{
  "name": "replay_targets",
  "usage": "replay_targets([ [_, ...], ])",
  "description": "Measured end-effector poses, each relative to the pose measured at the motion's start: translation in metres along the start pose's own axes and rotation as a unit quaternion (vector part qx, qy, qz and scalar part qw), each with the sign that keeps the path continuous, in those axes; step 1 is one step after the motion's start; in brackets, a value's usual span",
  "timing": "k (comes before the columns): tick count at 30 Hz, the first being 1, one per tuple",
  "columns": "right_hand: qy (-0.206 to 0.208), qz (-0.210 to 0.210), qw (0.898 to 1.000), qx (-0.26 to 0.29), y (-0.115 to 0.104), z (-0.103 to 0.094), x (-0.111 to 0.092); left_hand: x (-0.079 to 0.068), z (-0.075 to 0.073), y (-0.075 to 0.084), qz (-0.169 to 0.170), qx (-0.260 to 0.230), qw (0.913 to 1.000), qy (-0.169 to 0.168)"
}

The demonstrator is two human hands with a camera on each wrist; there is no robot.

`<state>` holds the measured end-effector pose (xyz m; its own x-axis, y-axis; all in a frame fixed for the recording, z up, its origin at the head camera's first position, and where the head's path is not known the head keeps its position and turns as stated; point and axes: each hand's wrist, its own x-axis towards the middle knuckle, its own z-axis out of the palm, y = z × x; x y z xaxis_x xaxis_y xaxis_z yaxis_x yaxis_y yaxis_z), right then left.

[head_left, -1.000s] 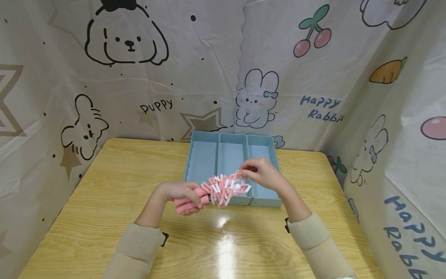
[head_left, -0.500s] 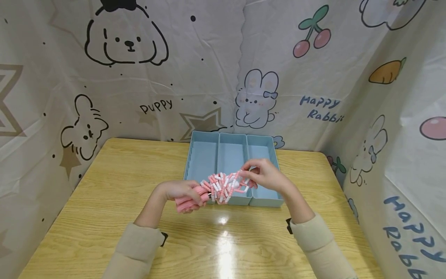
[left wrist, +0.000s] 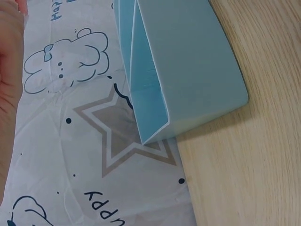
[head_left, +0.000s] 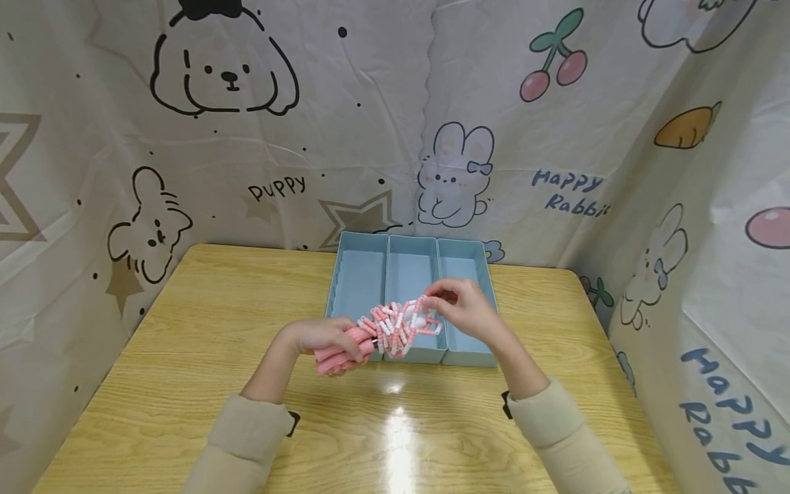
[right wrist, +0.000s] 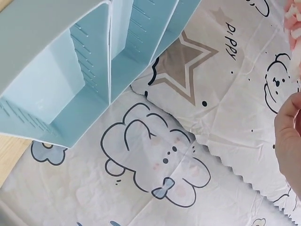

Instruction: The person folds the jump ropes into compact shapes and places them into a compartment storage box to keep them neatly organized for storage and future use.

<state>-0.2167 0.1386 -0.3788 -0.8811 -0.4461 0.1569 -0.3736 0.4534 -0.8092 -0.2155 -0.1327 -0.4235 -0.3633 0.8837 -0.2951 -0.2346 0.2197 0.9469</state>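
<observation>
A jump rope (head_left: 392,329) with pink and white beads is bunched up in front of me, over the near part of a blue bin. My left hand (head_left: 321,336) grips its two pink handles (head_left: 336,359) together. At the other end of the bundle, the thumb and fingers of my right hand (head_left: 460,304) pinch the beaded cord. Small loops of cord stick out below those fingers. In the right wrist view, part of the right hand (right wrist: 288,136) and some beads (right wrist: 293,37) show at the edge. Only a strip of the left hand (left wrist: 8,84) appears in the left wrist view.
The blue bin (head_left: 363,271), with three long compartments, stands at the back of the wooden table (head_left: 247,295). Behind and beside the table hangs a white cloth (head_left: 364,144) printed with cartoon animals.
My left hand has shifted slightly right with the handles, and the bundle's far end has risen a little. The right hand moved slightly right, then back left and up, with the cord.
</observation>
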Motion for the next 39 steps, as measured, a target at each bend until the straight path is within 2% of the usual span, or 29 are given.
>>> replay_targets([
  [6, 0.026, -0.005, 0.999, 0.022, 0.005, 0.007, -0.001, -0.002, -0.001, -0.002, 0.02, -0.012, 0.9997, -0.002],
  [12, -0.003, 0.034, 0.996, 0.077, 0.006, 0.007, -0.003, -0.002, -0.002, 0.0, 0.027, -0.016, 0.9995, -0.002],
  [16, -0.014, 0.061, 0.991, 0.118, 0.008, 0.007, -0.004, -0.001, -0.003, 0.0, 0.025, -0.011, 0.9996, 0.005],
  [22, -0.012, 0.068, 0.979, 0.193, 0.013, 0.008, -0.004, 0.0, -0.003, -0.002, 0.018, -0.002, 0.9997, 0.015],
  [32, -0.012, 0.092, 0.972, 0.215, 0.012, 0.008, -0.002, 0.0, -0.004, -0.005, 0.02, -0.006, 0.9997, 0.01],
  [39, -0.052, 0.08, 0.973, 0.21, 0.014, 0.003, -0.001, 0.0, -0.005, -0.007, 0.011, -0.011, 0.9998, 0.011],
])
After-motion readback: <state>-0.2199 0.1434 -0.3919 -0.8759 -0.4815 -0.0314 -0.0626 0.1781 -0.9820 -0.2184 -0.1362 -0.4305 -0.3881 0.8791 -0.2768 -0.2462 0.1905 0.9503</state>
